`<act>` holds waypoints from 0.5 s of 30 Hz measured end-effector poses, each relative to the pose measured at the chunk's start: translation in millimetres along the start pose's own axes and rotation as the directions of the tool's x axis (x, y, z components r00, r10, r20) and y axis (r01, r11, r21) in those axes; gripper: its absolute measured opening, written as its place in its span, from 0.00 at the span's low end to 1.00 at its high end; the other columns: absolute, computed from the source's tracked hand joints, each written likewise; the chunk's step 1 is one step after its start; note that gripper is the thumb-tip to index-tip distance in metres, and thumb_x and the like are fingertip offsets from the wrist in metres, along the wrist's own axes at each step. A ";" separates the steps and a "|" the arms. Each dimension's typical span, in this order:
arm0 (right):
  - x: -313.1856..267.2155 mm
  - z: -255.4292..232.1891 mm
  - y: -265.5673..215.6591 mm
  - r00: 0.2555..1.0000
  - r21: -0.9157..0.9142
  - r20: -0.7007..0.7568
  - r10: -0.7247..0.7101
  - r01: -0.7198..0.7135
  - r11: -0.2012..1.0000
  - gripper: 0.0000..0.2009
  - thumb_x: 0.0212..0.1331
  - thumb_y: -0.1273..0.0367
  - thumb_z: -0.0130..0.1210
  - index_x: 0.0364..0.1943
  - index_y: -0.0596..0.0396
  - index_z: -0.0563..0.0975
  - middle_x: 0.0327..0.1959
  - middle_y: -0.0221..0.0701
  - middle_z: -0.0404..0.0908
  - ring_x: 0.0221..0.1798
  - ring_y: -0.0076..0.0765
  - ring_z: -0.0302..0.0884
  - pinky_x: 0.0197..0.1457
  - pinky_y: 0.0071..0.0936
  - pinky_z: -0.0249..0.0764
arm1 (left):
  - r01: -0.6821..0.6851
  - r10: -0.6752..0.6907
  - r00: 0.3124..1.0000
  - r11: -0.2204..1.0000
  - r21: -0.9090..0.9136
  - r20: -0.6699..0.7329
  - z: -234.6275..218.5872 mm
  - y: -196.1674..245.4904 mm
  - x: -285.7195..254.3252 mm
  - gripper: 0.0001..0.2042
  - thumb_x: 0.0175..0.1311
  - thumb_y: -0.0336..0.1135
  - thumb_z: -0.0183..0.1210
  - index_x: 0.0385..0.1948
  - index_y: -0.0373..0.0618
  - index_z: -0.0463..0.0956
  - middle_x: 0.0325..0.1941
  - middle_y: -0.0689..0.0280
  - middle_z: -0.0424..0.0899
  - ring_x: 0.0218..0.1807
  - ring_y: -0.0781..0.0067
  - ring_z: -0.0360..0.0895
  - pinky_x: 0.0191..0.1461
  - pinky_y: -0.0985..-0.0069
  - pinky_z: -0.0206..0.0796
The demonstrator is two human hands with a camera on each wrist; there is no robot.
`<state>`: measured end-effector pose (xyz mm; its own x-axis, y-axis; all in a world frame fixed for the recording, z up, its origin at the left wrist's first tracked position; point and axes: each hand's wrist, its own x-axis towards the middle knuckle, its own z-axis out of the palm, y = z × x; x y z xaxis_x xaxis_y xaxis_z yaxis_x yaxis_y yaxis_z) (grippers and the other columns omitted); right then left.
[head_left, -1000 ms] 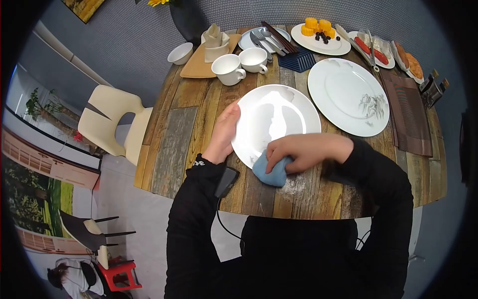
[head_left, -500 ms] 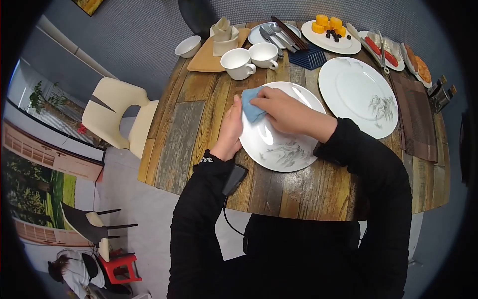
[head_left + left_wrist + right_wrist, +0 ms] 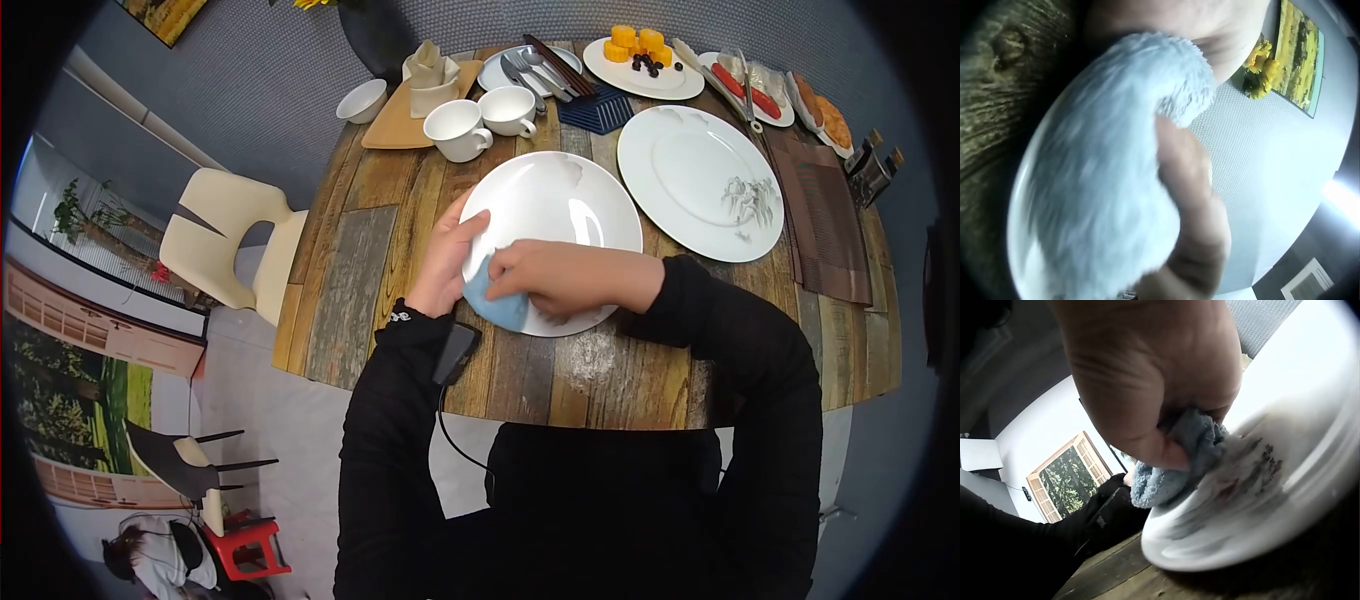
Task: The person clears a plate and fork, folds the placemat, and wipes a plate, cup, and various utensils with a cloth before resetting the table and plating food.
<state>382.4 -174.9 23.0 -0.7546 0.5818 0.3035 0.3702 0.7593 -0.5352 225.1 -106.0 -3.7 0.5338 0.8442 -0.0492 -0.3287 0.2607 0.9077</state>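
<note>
In the head view, a white plate [image 3: 545, 195] is held at its left rim by my left hand [image 3: 447, 262], thumb over the top face. My right hand [image 3: 560, 280] pinches a light blue cloth [image 3: 497, 303] and presses it on the plate's lower left edge. The left wrist view has the fluffy cloth [image 3: 1097, 169] covering much of the plate, with fingers curled beside it. In the right wrist view my right hand [image 3: 1154, 375] grips the bunched cloth [image 3: 1163, 484] at the rim, near the plate's grey painted pattern [image 3: 1247, 472].
A larger plate [image 3: 690, 185] lies to the right, beside a brown placemat [image 3: 822, 225]. Two white cups [image 3: 458, 131], a wooden tray [image 3: 392, 125], a cutlery plate [image 3: 493, 77], a fruit plate [image 3: 610, 75] and a sausage plate [image 3: 775, 115] stand farther back.
The cloth and my right hand went from the plate's lower edge to its upper left, then down to the lower left. My left hand still holds the rim; the plate's pattern has shifted out of view underneath.
</note>
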 end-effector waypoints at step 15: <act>-45.0 -67.2 -10.3 0.796 0.122 0.584 0.161 -0.282 0.952 0.16 0.33 0.81 0.51 0.33 0.54 0.78 0.35 0.34 0.73 0.42 0.39 0.70 0.47 0.29 0.65 | -0.043 0.046 0.998 0.997 0.065 -0.048 7.5 -0.3 -3.1 0.19 0.59 0.27 0.49 0.54 0.40 0.61 0.47 0.62 0.73 0.44 0.74 0.73 0.46 0.77 0.67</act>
<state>448.9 -189.3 67.8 -0.8572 0.4152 -0.3047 0.4990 0.5232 -0.6908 229.5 -112.3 -0.8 0.4804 0.8767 -0.0270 -0.3001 0.1933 0.9341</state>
